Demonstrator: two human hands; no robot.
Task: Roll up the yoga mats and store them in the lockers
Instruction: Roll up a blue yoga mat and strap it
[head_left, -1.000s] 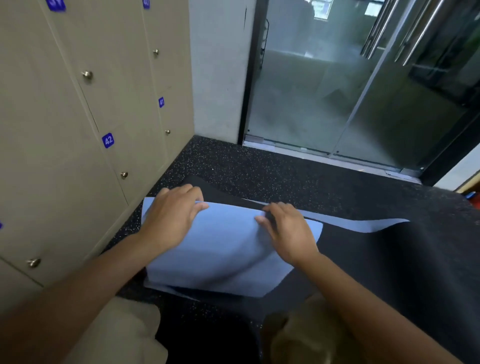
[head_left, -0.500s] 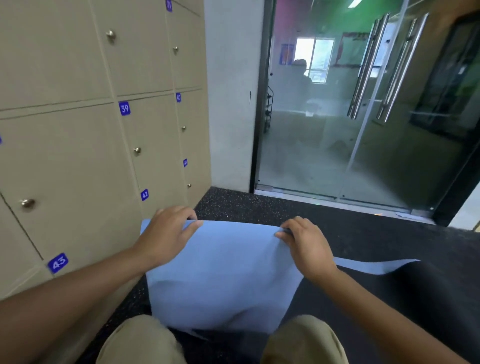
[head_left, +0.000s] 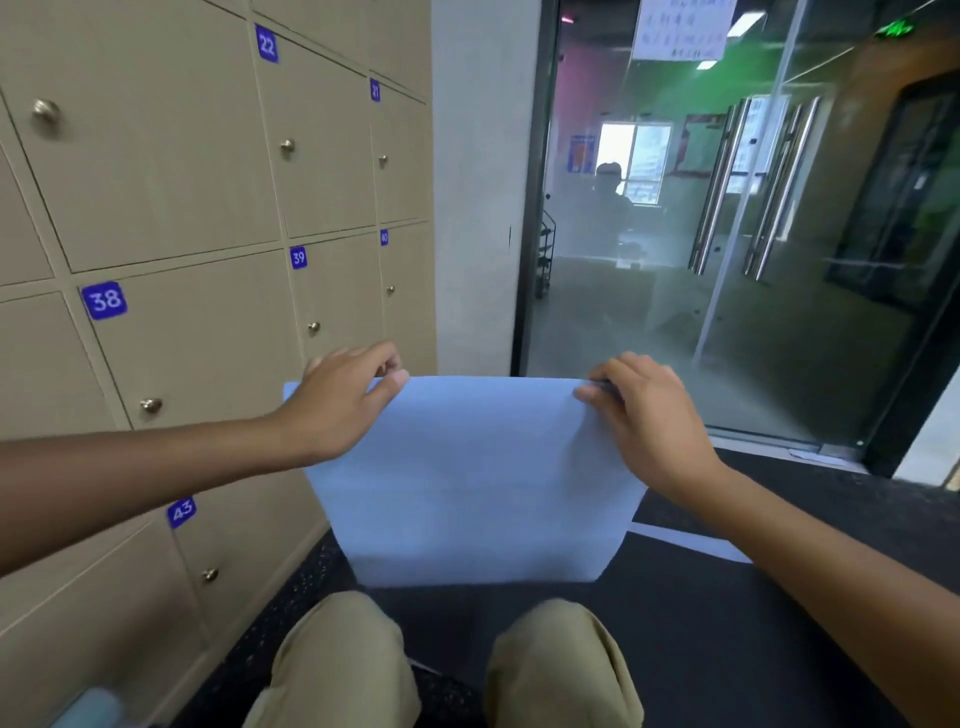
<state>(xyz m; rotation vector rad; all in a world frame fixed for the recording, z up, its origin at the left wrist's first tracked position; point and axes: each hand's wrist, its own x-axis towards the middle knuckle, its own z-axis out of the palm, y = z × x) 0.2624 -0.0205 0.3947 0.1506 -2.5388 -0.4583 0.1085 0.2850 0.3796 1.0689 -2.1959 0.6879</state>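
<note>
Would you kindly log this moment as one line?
stage: lifting mat end | left hand: grips blue yoga mat top edge | right hand: grips same edge | lockers: closed

glass doors (head_left: 753, 260) — steel handles (paired) | speckled floor (head_left: 779, 519) | posted notice (head_left: 678, 28)

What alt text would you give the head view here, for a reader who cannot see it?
Both hands, left hand and right hand, pinch the top edge of a light blue yoga mat and hold it up above the person's knees. Closed beige lockers with blue number tags stand at left, glass doors ahead.
</note>
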